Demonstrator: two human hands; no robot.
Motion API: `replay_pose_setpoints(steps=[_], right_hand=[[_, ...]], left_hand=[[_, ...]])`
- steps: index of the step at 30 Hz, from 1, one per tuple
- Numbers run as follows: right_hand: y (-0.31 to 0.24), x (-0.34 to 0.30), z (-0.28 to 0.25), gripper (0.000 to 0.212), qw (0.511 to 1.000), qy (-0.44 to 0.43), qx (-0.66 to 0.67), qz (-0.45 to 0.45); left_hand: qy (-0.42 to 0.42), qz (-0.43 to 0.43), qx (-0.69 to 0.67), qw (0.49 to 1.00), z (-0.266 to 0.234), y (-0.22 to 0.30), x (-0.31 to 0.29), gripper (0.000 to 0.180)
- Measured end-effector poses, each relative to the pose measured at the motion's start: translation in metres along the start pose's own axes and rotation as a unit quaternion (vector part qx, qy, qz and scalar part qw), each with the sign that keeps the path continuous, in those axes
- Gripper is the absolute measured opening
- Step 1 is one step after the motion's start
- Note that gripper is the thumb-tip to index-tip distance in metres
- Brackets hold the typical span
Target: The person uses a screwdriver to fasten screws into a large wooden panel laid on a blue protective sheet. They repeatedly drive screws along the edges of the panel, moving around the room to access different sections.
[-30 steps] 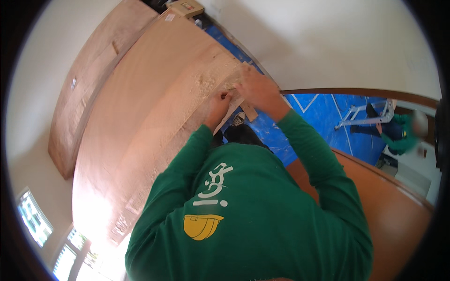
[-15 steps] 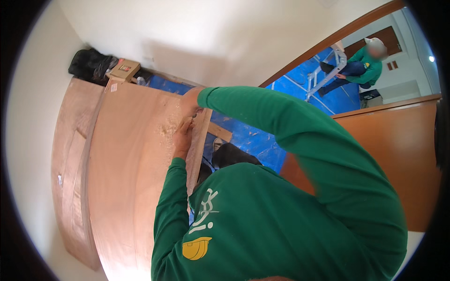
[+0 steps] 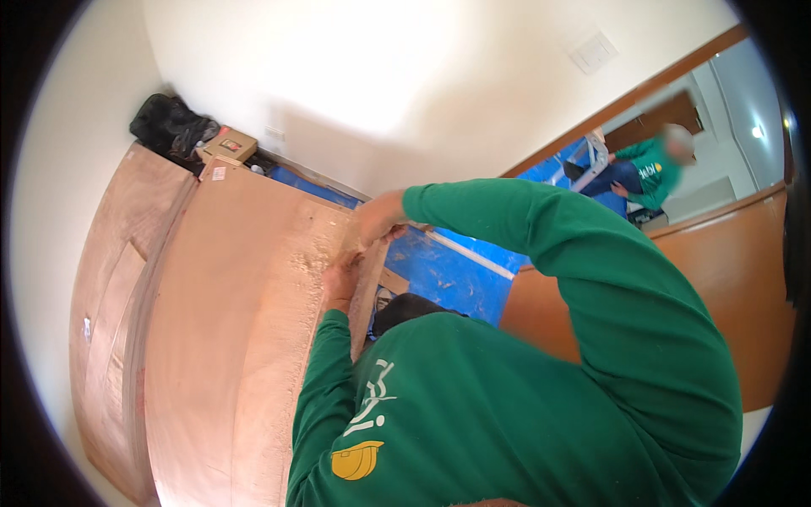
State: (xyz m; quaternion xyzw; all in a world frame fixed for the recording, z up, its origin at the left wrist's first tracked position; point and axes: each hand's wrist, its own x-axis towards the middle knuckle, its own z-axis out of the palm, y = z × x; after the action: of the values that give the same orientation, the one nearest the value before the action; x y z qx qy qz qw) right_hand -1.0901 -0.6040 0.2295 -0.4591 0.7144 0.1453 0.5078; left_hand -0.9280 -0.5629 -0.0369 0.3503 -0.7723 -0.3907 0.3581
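At the far end sits a brown cardboard box (image 3: 230,148), its contents hidden, and just beside it slumps a black fabric bag (image 3: 165,127), insides out of sight too. Down to the action: the broad tan plywood panel (image 3: 220,253) lies ahead and to the person's left, pale wood shavings (image 3: 308,255) scattered by its edge. Over its corner goes the bare right hand (image 3: 378,221), elbow high and bent; the bare left hand (image 3: 340,283) reaches up close to it. 2 hands, fingers curled, but whether either grip holds anything, I cannot tell.
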Motion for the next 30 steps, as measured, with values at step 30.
replay_pose_setpoints(steps=[30], right_hand=[[0.017, -0.012, 0.046, 0.030, 0.863, 0.349, -0.245, -0.271]], left_hand=[[-0.006, 0.001, 0.019, 1.000, -0.017, 0.020, 0.009, 0.017]])
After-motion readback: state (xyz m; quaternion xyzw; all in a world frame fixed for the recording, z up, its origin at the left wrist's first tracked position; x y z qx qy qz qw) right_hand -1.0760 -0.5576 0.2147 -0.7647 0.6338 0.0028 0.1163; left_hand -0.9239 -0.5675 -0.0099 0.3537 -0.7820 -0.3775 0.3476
